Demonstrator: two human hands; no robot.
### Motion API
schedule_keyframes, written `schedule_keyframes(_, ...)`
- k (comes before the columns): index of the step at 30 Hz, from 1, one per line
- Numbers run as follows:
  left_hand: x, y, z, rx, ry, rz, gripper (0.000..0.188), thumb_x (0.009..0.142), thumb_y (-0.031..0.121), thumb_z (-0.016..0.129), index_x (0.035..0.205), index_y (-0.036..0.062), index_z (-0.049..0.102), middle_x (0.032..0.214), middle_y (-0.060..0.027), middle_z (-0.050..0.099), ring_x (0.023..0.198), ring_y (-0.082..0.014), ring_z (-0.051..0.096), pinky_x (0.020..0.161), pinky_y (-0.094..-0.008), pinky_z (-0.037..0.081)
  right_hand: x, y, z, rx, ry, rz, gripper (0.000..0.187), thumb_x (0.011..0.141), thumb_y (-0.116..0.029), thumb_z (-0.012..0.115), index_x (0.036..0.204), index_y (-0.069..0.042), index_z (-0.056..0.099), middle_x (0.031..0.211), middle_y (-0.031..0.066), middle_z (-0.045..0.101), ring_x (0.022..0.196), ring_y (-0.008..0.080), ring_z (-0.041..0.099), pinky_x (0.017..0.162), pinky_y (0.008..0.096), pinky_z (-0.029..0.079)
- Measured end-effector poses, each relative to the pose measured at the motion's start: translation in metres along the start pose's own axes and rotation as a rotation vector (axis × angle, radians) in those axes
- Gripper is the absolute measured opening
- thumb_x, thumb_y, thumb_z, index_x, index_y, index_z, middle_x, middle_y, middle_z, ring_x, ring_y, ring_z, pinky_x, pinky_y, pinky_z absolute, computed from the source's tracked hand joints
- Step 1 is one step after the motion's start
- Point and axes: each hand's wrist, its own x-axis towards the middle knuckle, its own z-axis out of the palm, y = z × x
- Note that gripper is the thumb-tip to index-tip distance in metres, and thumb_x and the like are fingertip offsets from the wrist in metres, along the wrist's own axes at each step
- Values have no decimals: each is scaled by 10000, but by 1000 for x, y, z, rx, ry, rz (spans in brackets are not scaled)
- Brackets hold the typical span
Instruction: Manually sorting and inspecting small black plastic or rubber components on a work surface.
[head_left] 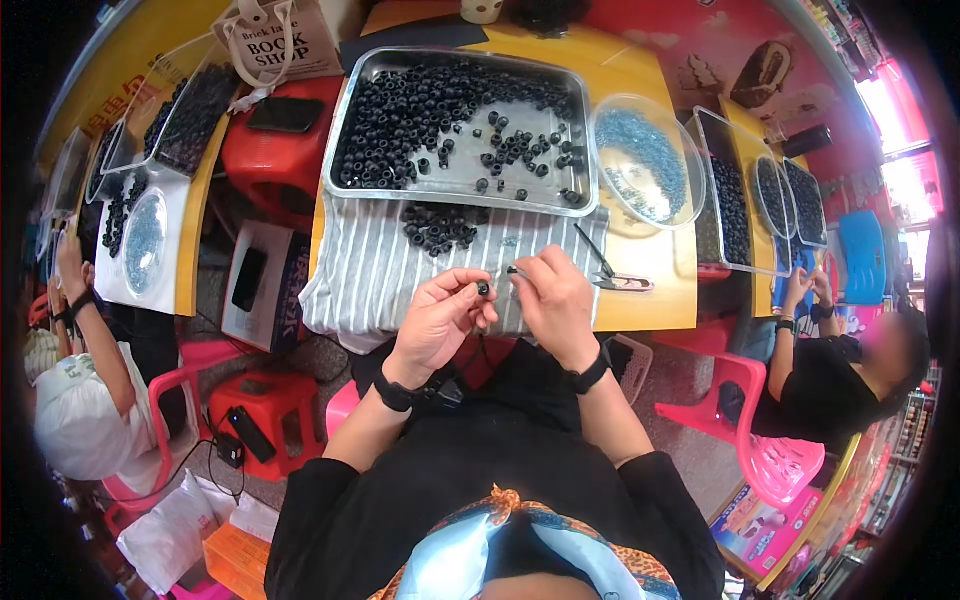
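Observation:
My left hand (440, 318) pinches a small round black piece (483, 288) with a hole, between thumb and fingertips. Close beside it, the fingertips of my right hand (557, 305) are pressed together on a tiny dark item (513, 270), too small to name. Both hands are just over the front of a grey-and-white striped cloth (350, 260). Beyond them lies a loose pile of similar black pieces (440, 228) on the cloth. Behind that stands a metal tray (460, 201) full of such pieces. A few tiny clear-blue bits (511, 241) lie near my right fingers.
Right of the tray sits a round clear dish (698, 185) of small clear-blue bits. Thread snips (625, 284) and a slim black tool (594, 248) lie right of my hand. A phone (285, 115) rests on a red stool. Other people work at tables left and right.

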Motion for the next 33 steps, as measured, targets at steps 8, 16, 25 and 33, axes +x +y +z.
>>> schedule_keyframes(8, 2, -1, -2, -19, -31, 13, 216, 967, 81, 544, 1160, -8, 582, 1004, -121, 659, 823, -183, 665, 687, -252, 518, 15, 7, 7, -36, -114, -71, 99, 745, 27, 634, 829, -13, 599, 785, 142, 549, 725, 336, 568, 631, 407, 451)
schedule_keyframes(16, 0, -2, -1, 19, -9, 28, 218, 956, 90, 570, 1148, -10, 589, 991, -112, 665, 812, -174, 659, 692, -254, 514, -18, 0, 5, 746, -31, 146, 149, 827, 45, 635, 962, -10, 664, 842, 63, 637, 749, 127, 596, 632, 239, 424)
schedule_keyframes(25, 0, 0, 2, 57, 23, 5, 187, 967, 108, 557, 1121, 9, 597, 975, -88, 659, 788, -165, 636, 689, -261, 494, -25, 5, -2, 1522, 39, 497, 145, 882, 16, 625, 1024, 0, 605, 972, 93, 611, 812, 129, 571, 716, 247, 460)
schedule_keyframes(33, 0, -1, 3, 63, 14, 13, 200, 959, 118, 569, 1126, 10, 583, 971, -101, 648, 788, -170, 627, 712, -280, 504, -29, 26, -12, 1953, 137, 573, 103, 888, -50, 655, 983, -31, 622, 900, 78, 622, 795, 132, 548, 690, 259, 443)
